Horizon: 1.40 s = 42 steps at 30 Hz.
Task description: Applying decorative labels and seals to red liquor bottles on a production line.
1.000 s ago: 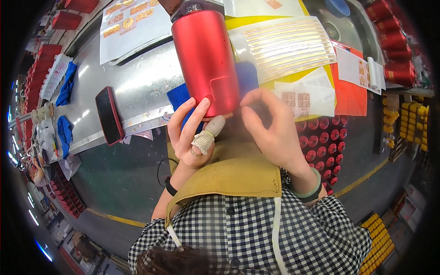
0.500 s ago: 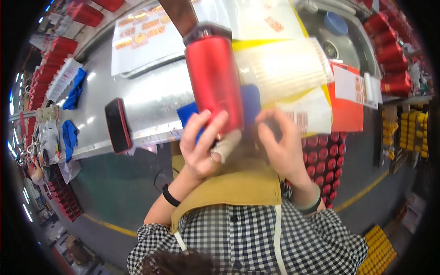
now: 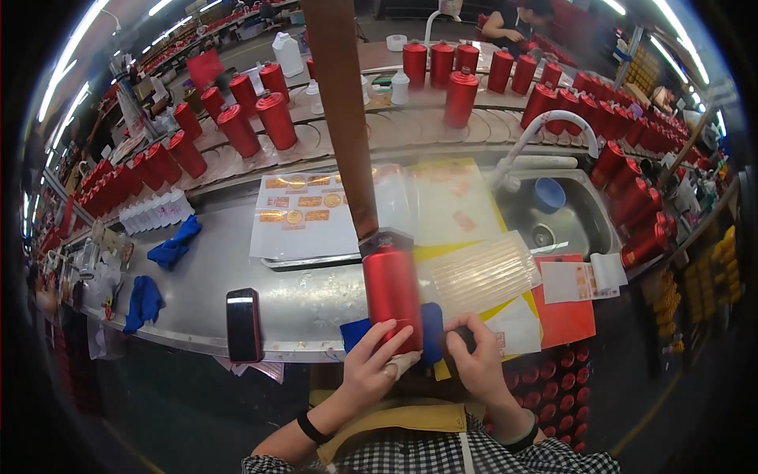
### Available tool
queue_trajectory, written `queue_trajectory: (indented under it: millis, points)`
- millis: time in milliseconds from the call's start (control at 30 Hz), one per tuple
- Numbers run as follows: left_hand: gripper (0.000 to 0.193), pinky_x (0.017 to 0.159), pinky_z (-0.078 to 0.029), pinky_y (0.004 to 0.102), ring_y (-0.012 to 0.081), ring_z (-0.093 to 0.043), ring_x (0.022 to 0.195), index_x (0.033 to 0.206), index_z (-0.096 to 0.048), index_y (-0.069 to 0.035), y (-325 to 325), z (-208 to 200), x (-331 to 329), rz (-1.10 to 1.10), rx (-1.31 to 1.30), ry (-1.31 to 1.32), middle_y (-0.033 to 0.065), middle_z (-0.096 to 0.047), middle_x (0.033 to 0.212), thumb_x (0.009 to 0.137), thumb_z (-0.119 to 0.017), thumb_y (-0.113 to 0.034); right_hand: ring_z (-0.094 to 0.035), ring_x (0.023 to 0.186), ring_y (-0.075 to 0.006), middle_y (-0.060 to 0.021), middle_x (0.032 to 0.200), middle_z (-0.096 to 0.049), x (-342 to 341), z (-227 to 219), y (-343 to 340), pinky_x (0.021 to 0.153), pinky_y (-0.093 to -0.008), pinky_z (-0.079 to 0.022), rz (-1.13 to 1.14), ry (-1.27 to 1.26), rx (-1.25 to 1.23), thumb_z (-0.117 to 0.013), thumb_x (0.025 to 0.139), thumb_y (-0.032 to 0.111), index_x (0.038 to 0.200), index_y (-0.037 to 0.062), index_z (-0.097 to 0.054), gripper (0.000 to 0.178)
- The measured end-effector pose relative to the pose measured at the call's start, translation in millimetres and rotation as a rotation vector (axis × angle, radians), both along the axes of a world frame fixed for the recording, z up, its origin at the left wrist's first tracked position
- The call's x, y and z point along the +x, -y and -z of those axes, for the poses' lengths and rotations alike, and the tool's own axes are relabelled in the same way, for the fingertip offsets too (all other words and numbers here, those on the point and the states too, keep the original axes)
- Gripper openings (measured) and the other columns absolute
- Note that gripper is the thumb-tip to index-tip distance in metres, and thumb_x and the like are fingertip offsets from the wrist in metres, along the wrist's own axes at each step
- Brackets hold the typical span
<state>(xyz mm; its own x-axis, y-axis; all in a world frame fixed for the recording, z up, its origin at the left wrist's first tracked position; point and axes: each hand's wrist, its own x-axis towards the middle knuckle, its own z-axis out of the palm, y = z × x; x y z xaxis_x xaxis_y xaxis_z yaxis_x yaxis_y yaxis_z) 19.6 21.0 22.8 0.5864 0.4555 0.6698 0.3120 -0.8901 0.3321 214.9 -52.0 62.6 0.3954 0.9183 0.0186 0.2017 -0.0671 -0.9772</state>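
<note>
One held red bottle (image 3: 392,286), blue bowl (image 3: 550,194) in sink (image 3: 580,231)

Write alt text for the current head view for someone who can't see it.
A person's left hand holds the near end of a red bottle at a metal counter; the right hand, fingers curled, is close beside it. A phone lies to the left, with a sink to the right. Many more red bottles stand along the back.

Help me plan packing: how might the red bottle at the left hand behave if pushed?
The red bottle would probably roll if laid sideways, given its rounded wall. Its glossy surface may feel slippery. It looks stiff, with no visible dent.
</note>
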Motion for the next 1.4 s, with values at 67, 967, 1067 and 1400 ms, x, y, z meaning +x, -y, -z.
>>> queue_trajectory:
  millis: [67,967,1067,1400]
  points:
    - [0.015,0.093,-0.061,0.0452,0.0385,-0.063,0.121,0.073,-0.07,-0.007,-1.8,1.3,1.4,-0.002,-0.017,0.074,0.0124,-0.072,0.123,0.071,-0.084,-0.003,-0.062,0.077,-0.0116,-0.0079,0.085,-0.066,-4.2,-11.9,0.4,0.069,-0.0281,-0.049,-0.023,-0.028,-0.024,-0.061,0.092,0.004,0.1,-0.0009,-0.064,0.01]
    - [0.017,0.097,-0.058,0.0478,0.0385,-0.061,0.124,0.086,-0.082,-0.011,4.6,12.3,-2.2,0.01,0.004,0.031,0.0137,-0.073,0.124,0.071,-0.086,-0.006,-0.057,0.087,-0.0105,-0.0045,0.093,-0.063,-2.4,0.8,3.1,0.079,-0.0263,-0.048,0.03,-0.011,0.073,-0.06,0.095,0.003,0.102,-0.0009,-0.061,0.008]
    - [0.022,0.098,-0.057,0.047,0.037,-0.062,0.124,0.09,-0.082,-0.01,18.2,21.2,-8.0,-0.121,-0.11,0.262,0.017,-0.072,0.124,0.071,-0.083,0.001,-0.055,0.085,-0.0067,-0.0024,0.092,-0.061,14.0,8.8,7.3,0.075,-0.0244,-0.047,0.121,-0.135,0.071,-0.059,0.095,0.002,0.102,0.0,-0.06,0.007]
    - [0.02,0.093,-0.058,0.0455,0.0372,-0.065,0.119,0.086,-0.082,-0.01,12.5,20.5,0.8,-0.163,-0.073,0.23,0.0105,-0.075,0.118,0.071,-0.082,0.003,-0.05,0.08,-0.0058,0.0008,0.088,-0.057,17.8,4.5,7.0,0.072,-0.0227,-0.044,0.133,-0.125,0.057,-0.057,0.098,0.004,0.104,0.0,-0.059,0.007]
